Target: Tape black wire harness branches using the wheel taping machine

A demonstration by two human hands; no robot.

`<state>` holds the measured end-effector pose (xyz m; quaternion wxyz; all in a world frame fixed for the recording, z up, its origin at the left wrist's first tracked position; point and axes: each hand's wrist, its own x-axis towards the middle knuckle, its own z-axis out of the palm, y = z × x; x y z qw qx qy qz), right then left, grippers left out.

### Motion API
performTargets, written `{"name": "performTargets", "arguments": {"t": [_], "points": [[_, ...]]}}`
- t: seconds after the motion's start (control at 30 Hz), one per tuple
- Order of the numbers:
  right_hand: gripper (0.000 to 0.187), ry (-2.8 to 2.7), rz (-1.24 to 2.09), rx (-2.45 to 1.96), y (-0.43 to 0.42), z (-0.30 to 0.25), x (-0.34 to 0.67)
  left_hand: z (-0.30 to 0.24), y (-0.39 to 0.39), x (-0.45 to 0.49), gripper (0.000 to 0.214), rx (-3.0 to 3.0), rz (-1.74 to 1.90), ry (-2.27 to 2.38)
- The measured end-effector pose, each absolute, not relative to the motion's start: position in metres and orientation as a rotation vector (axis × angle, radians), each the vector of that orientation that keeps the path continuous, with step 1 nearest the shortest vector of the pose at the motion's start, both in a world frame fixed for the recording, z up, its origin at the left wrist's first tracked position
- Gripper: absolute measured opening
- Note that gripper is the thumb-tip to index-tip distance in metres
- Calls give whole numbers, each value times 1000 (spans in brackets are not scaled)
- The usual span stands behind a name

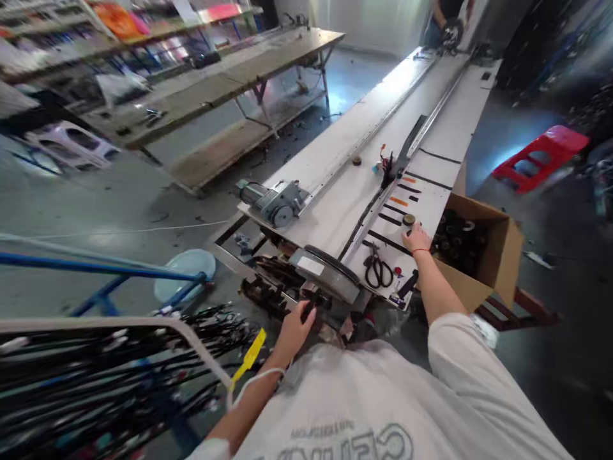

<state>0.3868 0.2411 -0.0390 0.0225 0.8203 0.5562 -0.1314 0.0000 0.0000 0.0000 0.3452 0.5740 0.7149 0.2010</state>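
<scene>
My left hand [295, 330] is low in front of the bench end, its thumb and fingers closed on a dark piece [310, 309], perhaps a black strip. Just beyond it is a grey wheel-like part [325, 271] with a white label. On the right side of the white bench, my right hand [417, 239] rests with thumb and fingers apart, close to a small round brown roll [408, 220]. Whether it touches the roll is unclear. Black strips [390, 219] and orange strips [399, 201] lie beside it. Black-handled scissors [378, 267] lie nearer me.
A motor unit [272, 201] sits on the bench's left edge. A cardboard box [502, 249] of dark parts stands at right, with a red stool [541, 160] beyond. A rack of black cords [119, 377] fills the lower left. Another person [445, 16] stands at the far end.
</scene>
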Motion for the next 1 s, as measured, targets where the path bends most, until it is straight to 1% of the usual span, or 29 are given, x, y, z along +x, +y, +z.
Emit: {"name": "performTargets", "arguments": {"t": [0.13,0.23,0.37,0.53,0.67,0.8,0.87,0.93,0.97,1.0], "points": [[75,1743,-387,2540,240,-41,388,-7,-10,-19,37,1516,429,1894],[75,1747,-379,2538,240,-41,388,-11,-18,-30,42,1483,366,1867],[75,1750,-379,2538,241,-40,388,-15,-32,-36,49,1350,308,1656],[76,1743,-375,2536,236,-37,383,-18,-43,-30,56,1161,454,1500],[75,1753,-369,2551,234,-31,382,-17,-35,-22,64,1128,505,1544],[72,1756,-510,2629,240,-11,382,-18,-18,-17,63,1160,473,1612],[66,1904,-577,2701,230,3,368,-20,-10,-18,60,1210,489,1627],[57,2300,-644,2684,197,17,336,-21,-2,-21,56,1277,545,1671],[52,2569,-731,2593,171,22,314,-21,2,-24,54,1305,585,1698],[46,2768,-887,2432,140,26,290,-20,5,-28,52,1325,626,1721]]}}
